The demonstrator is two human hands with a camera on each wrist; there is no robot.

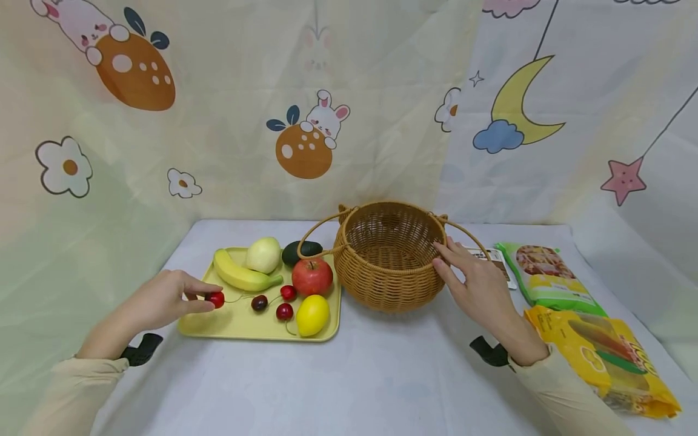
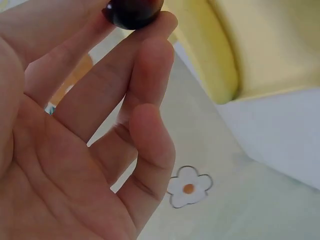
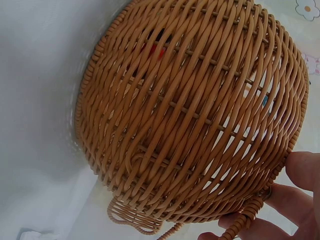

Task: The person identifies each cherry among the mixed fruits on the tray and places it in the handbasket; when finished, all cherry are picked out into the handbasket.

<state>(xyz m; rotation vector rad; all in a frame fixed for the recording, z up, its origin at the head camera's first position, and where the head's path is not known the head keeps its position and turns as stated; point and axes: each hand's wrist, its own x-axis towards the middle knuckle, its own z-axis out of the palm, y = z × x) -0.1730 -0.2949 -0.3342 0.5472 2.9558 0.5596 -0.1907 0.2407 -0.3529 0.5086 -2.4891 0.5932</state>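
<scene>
My left hand (image 1: 166,297) pinches a red cherry (image 1: 216,299) by the thumb and fingertips over the left part of the yellow tray (image 1: 234,327). In the left wrist view that cherry (image 2: 134,14) looks dark and glossy, cut off by the top edge. At the right side of the wicker basket (image 1: 389,290), my right hand (image 1: 480,284) holds the rim near the handle joint. The right wrist view shows the thumb (image 3: 302,170) at the rim and other fingers by the handle. The basket's visible inside holds nothing.
On the tray lie three more cherries (image 1: 285,312), a banana (image 1: 240,272), a pale green round fruit (image 1: 264,254), an avocado (image 1: 302,251), a red apple-like fruit (image 1: 312,277) and a lemon (image 1: 313,315). Green (image 1: 551,275) and yellow (image 1: 605,357) food packages lie at right.
</scene>
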